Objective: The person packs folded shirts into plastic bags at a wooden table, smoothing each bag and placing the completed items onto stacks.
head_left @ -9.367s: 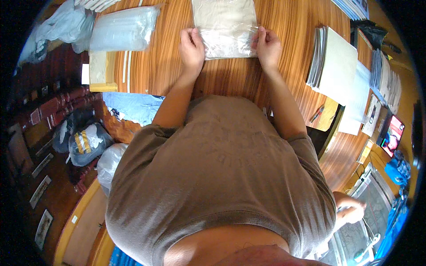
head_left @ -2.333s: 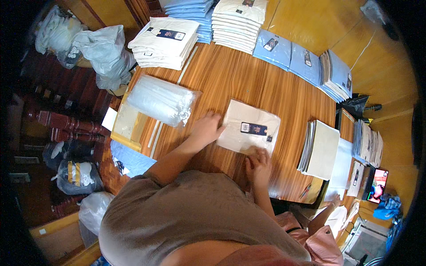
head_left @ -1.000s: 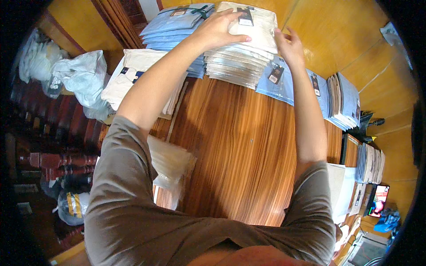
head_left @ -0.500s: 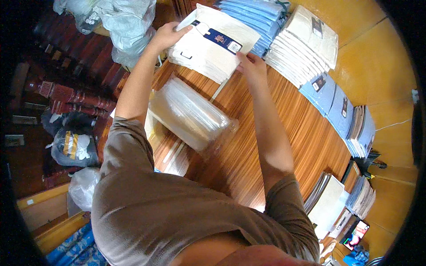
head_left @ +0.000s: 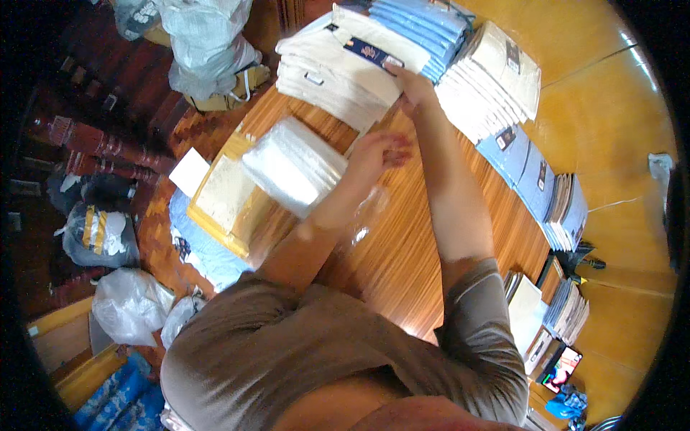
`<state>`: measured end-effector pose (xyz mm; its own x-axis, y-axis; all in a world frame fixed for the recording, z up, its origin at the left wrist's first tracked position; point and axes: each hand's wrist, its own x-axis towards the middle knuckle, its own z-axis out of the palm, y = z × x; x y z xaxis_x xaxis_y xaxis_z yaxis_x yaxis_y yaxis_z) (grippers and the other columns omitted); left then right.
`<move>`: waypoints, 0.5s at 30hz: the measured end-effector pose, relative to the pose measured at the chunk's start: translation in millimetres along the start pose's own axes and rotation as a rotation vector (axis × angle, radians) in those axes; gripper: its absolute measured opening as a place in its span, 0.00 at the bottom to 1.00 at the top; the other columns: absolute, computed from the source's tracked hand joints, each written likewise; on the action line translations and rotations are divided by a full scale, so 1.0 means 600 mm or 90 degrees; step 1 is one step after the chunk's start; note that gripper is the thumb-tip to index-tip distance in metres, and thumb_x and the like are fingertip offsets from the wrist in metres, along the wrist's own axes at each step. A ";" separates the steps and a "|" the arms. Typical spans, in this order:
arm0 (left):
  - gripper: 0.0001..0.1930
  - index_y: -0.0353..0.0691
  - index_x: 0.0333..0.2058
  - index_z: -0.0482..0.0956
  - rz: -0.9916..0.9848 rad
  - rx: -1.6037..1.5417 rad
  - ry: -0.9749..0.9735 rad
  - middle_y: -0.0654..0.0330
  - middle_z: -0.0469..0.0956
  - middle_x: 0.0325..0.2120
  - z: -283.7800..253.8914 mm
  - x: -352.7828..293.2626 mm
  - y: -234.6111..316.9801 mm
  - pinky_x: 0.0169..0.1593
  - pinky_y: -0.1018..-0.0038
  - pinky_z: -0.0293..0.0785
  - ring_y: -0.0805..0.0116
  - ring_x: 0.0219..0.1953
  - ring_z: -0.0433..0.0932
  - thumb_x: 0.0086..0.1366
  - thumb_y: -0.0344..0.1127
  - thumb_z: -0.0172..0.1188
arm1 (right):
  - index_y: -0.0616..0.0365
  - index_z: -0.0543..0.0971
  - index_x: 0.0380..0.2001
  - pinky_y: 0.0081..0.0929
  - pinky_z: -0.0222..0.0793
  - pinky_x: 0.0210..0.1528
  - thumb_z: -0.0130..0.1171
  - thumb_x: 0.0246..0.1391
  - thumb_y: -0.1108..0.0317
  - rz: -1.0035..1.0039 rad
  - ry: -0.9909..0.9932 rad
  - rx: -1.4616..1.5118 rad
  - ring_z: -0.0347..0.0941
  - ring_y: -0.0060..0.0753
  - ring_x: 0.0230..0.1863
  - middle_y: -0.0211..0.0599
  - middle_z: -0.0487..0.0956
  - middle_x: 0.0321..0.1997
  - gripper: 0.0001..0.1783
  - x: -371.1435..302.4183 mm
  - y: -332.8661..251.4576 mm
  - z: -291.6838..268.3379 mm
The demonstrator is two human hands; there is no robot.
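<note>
Desk: Wood-grain desk (head_left: 402, 237) beneath everything; I judge the step in hand is straightening or taking a folded piece at the cream stack.
Cream stack: Folded cream garments (head_left: 338, 90), my landmark. A blue stack (head_left: 420, 29) sits just behind it to the right; a second cream pile (head_left: 492, 72) stands farther right.
Clear sleeves: A shiny pile of plastic sleeves (head_left: 295, 161), just in front of the cream stack.
Top garment: Cream, folded (head_left: 320, 47), flat on the cream stack, directly under the right hand (head_left: 413, 87) at one corner. The next move, I think, calls for supporting both edges so the fold stays flat.
Right hand: Fingers narrow at the stack's right corner; I can't make out whether they pinch.
Left hand: Blurred, fingers loosely curled (head_left: 381, 152), in front of the stack, apart from it; I can't make out any hold.
Navy tag: Long, dark (head_left: 368, 52), atop the stack, near the right fingertips.
</note>
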<state>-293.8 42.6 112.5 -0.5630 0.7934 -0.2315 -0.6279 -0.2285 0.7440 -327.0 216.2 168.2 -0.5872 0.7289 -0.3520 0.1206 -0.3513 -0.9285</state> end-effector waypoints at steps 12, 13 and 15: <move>0.37 0.39 0.65 0.70 0.162 -0.524 -0.310 0.51 0.76 0.60 0.000 0.212 -0.156 0.63 0.52 0.75 0.53 0.59 0.77 0.70 0.64 0.49 | 0.69 0.74 0.59 0.33 0.80 0.53 0.72 0.59 0.72 -0.168 0.157 -0.019 0.82 0.40 0.52 0.49 0.83 0.54 0.27 -0.229 0.092 -0.179; 0.35 0.39 0.64 0.71 0.247 -0.299 -0.211 0.52 0.76 0.57 -0.018 0.197 -0.203 0.63 0.54 0.75 0.54 0.57 0.76 0.72 0.62 0.48 | 0.69 0.73 0.59 0.32 0.80 0.54 0.72 0.60 0.71 -0.159 0.161 -0.014 0.82 0.40 0.53 0.49 0.83 0.55 0.28 -0.273 0.112 -0.208; 0.30 0.40 0.62 0.72 0.329 0.225 0.058 0.55 0.76 0.49 -0.058 0.162 -0.280 0.62 0.58 0.75 0.54 0.53 0.75 0.77 0.59 0.45 | 0.70 0.70 0.62 0.33 0.79 0.55 0.72 0.61 0.69 -0.164 0.165 -0.017 0.81 0.39 0.55 0.50 0.82 0.57 0.31 -0.351 0.179 -0.276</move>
<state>-261.8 138.5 -57.2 -0.7991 0.5757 0.1733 -0.0553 -0.3574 0.9323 -57.8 122.0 123.0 -0.3788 0.9174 -0.1221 0.0180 -0.1245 -0.9921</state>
